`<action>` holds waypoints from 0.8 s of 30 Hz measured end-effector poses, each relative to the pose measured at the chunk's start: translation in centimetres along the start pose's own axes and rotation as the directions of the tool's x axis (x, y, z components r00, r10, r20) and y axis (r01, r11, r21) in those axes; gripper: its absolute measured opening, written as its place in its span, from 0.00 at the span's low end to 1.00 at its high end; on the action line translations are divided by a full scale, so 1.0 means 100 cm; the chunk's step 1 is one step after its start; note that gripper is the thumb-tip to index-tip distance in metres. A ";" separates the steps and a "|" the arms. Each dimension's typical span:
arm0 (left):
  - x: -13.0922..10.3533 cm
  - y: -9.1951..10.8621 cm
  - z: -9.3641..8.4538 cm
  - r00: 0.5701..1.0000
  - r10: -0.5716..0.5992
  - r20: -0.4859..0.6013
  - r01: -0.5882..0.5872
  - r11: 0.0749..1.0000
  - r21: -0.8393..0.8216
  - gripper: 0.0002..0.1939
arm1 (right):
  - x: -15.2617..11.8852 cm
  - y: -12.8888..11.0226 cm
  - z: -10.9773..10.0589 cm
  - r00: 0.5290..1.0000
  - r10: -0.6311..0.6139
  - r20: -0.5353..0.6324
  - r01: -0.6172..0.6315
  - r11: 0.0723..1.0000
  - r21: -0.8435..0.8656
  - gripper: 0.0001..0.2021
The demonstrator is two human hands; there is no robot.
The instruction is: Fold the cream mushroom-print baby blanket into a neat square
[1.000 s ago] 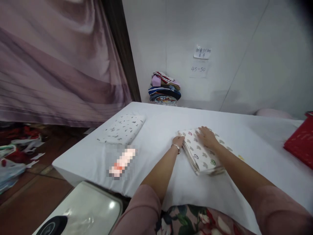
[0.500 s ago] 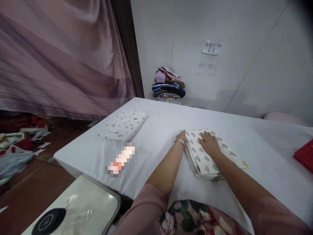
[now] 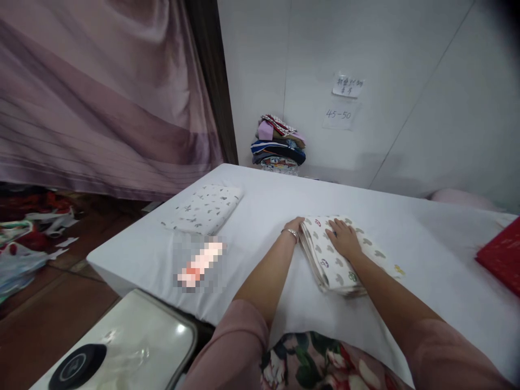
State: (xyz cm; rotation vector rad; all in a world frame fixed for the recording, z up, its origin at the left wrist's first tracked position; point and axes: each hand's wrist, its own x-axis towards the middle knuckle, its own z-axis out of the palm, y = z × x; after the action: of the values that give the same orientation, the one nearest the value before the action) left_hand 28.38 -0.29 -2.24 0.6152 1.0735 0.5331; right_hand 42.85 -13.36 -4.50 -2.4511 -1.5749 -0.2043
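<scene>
A folded white cloth (image 3: 331, 260) with grey mushroom-like prints and a few coloured ones lies in a thick stack of layers on the white-covered table (image 3: 264, 200). At its far left corner, my left hand (image 3: 293, 225), with a bracelet at the wrist, grips the layered edge; its fingertips are partly hidden. My right hand (image 3: 343, 238) rests flat on the cloth's top, fingers spread. Away to the left, a second folded white cloth (image 3: 209, 208) with small dark prints lies apart from both hands.
A blurred-out pinkish item (image 3: 201, 265) lies on the table's left part. Red fabric (image 3: 501, 257) is at the right edge. A white stool-like surface (image 3: 138, 336) holding a round black object (image 3: 77, 366) stands near left. Folded textiles (image 3: 278, 143) are stacked by the wall.
The view has shifted slightly, so the cloth and both hands appear a little further left. Both hands keep about the same places on the cloth.
</scene>
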 end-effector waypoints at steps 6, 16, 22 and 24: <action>0.002 0.009 -0.008 1.000 0.021 -0.022 -0.018 0.992 0.124 0.15 | 0.003 -0.001 -0.005 0.999 0.005 0.045 -0.004 1.000 -0.012 0.25; -0.001 0.014 -0.002 0.999 0.004 0.042 -0.012 0.981 0.193 0.09 | -0.024 -0.059 -0.009 0.964 -0.227 0.137 0.214 0.972 0.101 0.26; -0.010 0.014 -0.013 0.991 -0.019 0.134 -0.006 0.982 0.186 0.04 | -0.024 -0.059 -0.010 0.967 -0.217 0.132 0.207 0.975 0.085 0.25; -0.012 0.013 -0.016 0.989 -0.013 0.148 -0.014 0.984 0.179 0.03 | -0.023 -0.059 -0.013 0.967 -0.214 0.136 0.201 0.974 0.103 0.25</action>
State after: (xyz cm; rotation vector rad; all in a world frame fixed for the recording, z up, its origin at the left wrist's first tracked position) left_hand 26.30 0.17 -1.14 0.8015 0.9857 0.3867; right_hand 36.52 -13.36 -3.12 -2.2789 -1.8610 0.0133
